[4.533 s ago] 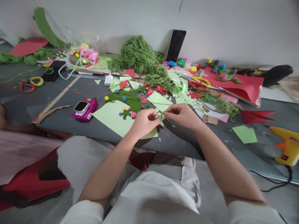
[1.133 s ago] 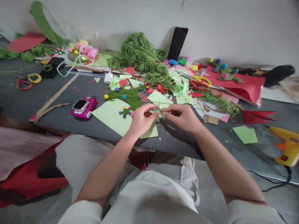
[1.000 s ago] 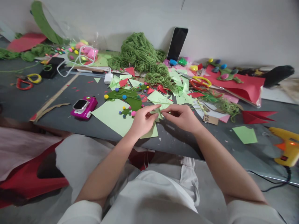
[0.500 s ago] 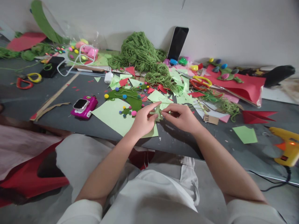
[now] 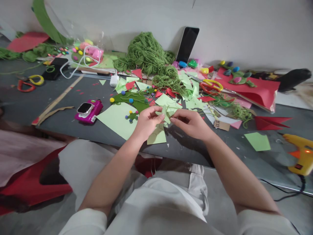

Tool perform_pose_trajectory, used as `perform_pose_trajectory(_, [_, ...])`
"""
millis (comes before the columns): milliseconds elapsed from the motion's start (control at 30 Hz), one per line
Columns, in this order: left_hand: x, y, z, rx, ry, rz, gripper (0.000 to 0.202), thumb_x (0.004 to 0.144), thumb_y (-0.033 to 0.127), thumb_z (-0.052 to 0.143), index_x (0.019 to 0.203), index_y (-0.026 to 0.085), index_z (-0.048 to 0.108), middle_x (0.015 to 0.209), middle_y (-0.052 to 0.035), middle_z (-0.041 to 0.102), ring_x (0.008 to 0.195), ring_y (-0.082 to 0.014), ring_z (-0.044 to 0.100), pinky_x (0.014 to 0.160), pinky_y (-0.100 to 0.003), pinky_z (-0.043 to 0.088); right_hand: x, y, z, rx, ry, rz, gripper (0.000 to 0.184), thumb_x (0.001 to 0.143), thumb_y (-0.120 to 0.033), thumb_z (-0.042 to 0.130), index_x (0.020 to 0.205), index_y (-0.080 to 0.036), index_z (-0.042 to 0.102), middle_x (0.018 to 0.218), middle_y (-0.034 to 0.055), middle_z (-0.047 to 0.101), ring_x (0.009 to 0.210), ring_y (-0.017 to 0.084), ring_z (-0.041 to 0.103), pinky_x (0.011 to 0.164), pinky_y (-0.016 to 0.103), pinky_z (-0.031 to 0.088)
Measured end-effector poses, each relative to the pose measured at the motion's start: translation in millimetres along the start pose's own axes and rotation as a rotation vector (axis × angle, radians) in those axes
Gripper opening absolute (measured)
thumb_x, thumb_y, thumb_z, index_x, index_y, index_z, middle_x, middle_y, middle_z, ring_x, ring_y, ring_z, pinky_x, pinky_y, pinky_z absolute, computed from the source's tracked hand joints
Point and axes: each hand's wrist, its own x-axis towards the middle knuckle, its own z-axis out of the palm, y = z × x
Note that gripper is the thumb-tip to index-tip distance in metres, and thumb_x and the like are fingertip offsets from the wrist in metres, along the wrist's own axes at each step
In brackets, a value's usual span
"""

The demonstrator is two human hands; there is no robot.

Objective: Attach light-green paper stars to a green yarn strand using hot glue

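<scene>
Between both hands is a small light green paper cutout (image 5: pixel 166 112) with pointed arms, held just above the table. My left hand (image 5: pixel 148 122) is closed, pinching its left side between thumb and fingers. My right hand (image 5: pixel 189 122) is closed too, thumb and forefinger pinched at the cutout's right edge on what looks like a thin strand of green yarn (image 5: pixel 174 107). The exact grip is partly hidden by the fingers. Under my left hand lies a large light green paper sheet (image 5: pixel 117 120). A small green star with coloured pom-poms (image 5: pixel 132 115) rests on that sheet.
Behind the hands stand a heap of green yarn (image 5: pixel 149 52) and a leaning phone (image 5: pixel 187 44). Scissors (image 5: pixel 211 85) lie among paper scraps. A yellow glue gun (image 5: pixel 302 153) with a lit switch is at right, a magenta device (image 5: pixel 89 111) at left.
My left hand has shifted slightly left and its fingers have curled in. The paper cutout has been turned and raised, showing more of its face. My right hand stays close beside it.
</scene>
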Motion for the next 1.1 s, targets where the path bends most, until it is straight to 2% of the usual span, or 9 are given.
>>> perform_pose_trajectory(233, [0.3,-1.6,-1.0,-0.045,-0.020,-0.027,0.029,0.069,0.031,0.084,0.092,0.017,0.072,0.069,0.0006,0.064,0.065,-0.0134,0.063,0.074,-0.034,0.061,-0.1,-0.6,-1.2,0.008,-0.088,-0.022,0.024,0.095,-0.038,0.063,0.089,-0.017,0.072,0.078,0.0032,0.064,0.067,0.013,0.049,0.061,0.027,0.037])
perform_pose_trajectory(367, [-0.6,0.8,-3.9,0.002,-0.145,-0.060,0.029,0.069,0.030,0.084,0.091,0.017,0.071,0.066,0.0013,0.062,0.061,-0.0134,0.063,0.067,-0.031,0.059,0.9,2.2,-5.3,-0.015,-0.167,-0.020,0.024,0.094,-0.036,0.062,0.085,-0.016,0.073,0.074,0.0024,0.063,0.070,0.014,0.050,0.066,0.027,0.041])
perform_pose_trajectory(467, [-2.3,5.1,-6.3,0.135,-0.257,-0.111,0.029,0.072,0.029,0.082,0.096,0.017,0.070,0.064,0.0016,0.060,0.061,-0.0151,0.065,0.061,-0.029,0.056,1.7,7.1,-10.2,-0.033,-0.214,-0.007,0.021,0.091,-0.033,0.063,0.082,-0.016,0.073,0.075,0.0027,0.066,0.071,0.015,0.053,0.068,0.027,0.042])
perform_pose_trajectory(600, [-6.3,8.5,-5.3,0.310,-0.358,-0.134,0.029,0.076,0.026,0.076,0.103,0.017,0.067,0.068,0.0010,0.060,0.062,-0.0161,0.065,0.057,-0.027,0.049,2.4,14.4,-16.8,-0.067,-0.230,0.102,0.018,0.086,-0.031,0.065,0.080,-0.016,0.074,0.067,0.0001,0.065,0.063,0.013,0.051,0.061,0.026,0.039])
perform_pose_trajectory(700, [-10.6,8.9,-1.8,0.411,-0.362,-0.078,0.032,0.077,0.022,0.070,0.108,0.019,0.062,0.066,0.0044,0.052,0.060,-0.0138,0.058,0.056,-0.026,0.043,2.8,17.3,-20.4,-0.040,-0.242,0.214,0.017,0.080,-0.033,0.071,0.079,-0.016,0.076,0.063,-0.0003,0.066,0.058,0.012,0.051,0.057,0.026,0.038])
perform_pose_trajectory(800, [-14.3,9.0,0.7,0.514,-0.377,-0.011,0.034,0.079,0.021,0.066,0.112,0.020,0.059,0.064,0.0069,0.045,0.058,-0.0121,0.049,0.055,-0.025,0.038,3.5,17.1,-22.1,-0.014,-0.268,0.239,0.019,0.078,-0.033,0.073,0.084,-0.016,0.079,0.070,0.0021,0.072,0.062,0.014,0.056,0.059,0.026,0.041])
perform_pose_trajectory(967, [-16.8,10.1,1.5,0.607,-0.397,0.021,0.035,0.079,0.021,0.064,0.114,0.020,0.057,0.063,0.0069,0.046,0.059,-0.0135,0.049,0.056,-0.026,0.037,4.9,13.9,-23.3,-0.046,-0.331,0.212,0.023,0.082,-0.035,0.069,0.089,-0.015,0.079,0.071,0.0013,0.071,0.062,0.013,0.053,0.058,0.025,0.040])
perform_pose_trajectory(1100, [-17.9,10.6,2.3,0.652,-0.370,0.047,0.032,0.080,0.021,0.063,0.111,0.021,0.057,0.063,0.0067,0.047,0.057,-0.0139,0.049,0.056,-0.027,0.037,4.3,11.0,-25.5,-0.064,-0.321,0.239,0.025,0.083,-0.038,0.067,0.085,-0.015,0.076,0.068,0.0000,0.065,0.059,0.012,0.049,0.056,0.025,0.037])
